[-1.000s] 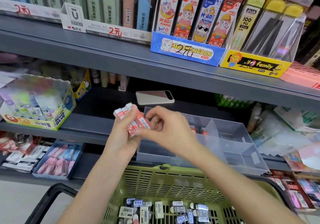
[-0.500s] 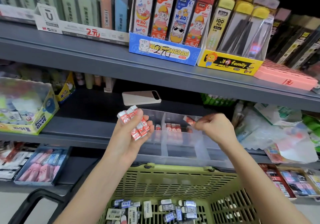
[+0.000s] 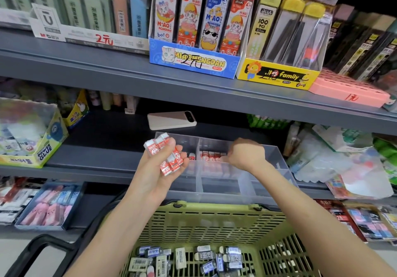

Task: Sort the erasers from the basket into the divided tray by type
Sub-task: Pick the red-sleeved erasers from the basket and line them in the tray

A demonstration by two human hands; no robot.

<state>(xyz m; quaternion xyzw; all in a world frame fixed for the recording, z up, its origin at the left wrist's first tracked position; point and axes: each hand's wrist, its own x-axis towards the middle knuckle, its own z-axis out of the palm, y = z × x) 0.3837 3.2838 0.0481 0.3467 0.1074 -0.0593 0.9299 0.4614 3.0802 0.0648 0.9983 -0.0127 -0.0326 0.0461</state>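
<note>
Moved: right hand (image 3: 247, 156) has dipped into the divided tray (image 3: 217, 195), knuckles up.
Fingers: left hand (image 3: 156, 175) grips a bunch of red-sleeved erasers (image 3: 171, 164); right's curl downward, any hold hidden.
Relation: tray's red row (image 3: 211, 156) stands between the hands, just beside the right, seemingly on end.
Writing: "2B" on loose erasers (image 3: 206, 255) in green basket (image 3: 214, 212).

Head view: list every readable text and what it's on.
"MIAO MENGDAN", handwritten "2元" over it: blue display box
"M·AO MENGDAN": cartoon tubes
"family": yellow display box
"100 PCS": lead tube
"POWER GLUE": glue box
"M&G", red "2元": white box
"1元": pink box
"2B": basket erasers
Red erasers in left hand: print too blurred.
</note>
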